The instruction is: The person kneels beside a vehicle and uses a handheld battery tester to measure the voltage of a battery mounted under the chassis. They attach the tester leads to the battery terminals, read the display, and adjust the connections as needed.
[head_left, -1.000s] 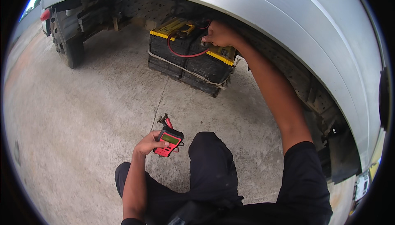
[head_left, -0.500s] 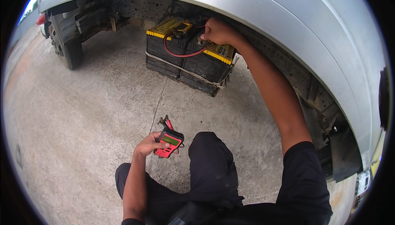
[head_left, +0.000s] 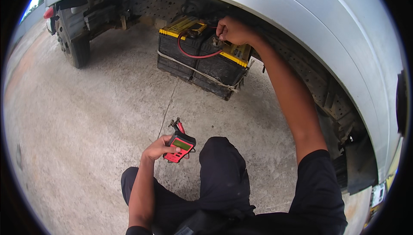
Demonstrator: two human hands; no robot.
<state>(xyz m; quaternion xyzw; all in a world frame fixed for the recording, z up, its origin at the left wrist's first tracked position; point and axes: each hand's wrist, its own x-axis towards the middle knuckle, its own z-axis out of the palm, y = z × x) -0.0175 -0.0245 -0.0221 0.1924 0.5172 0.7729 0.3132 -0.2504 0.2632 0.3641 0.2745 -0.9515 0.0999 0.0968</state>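
You have the red-and-black tester (head_left: 177, 152) on the near side of the paired batteries (head_left: 211, 66), well apart from them, your left hand (head_left: 158, 148) wrapped around it with the thumb on its face. Its clips (head_left: 180, 127) point toward the batteries, attached to nothing there. Your right hand (head_left: 232, 30) works atop the right-hand battery by the metal terminal (head_left: 216, 42), apparently the present step; you can't tell whether that grip pinches anything. Moving it calls for clearing the red cable (head_left: 193, 56) looped across the batteries' front.
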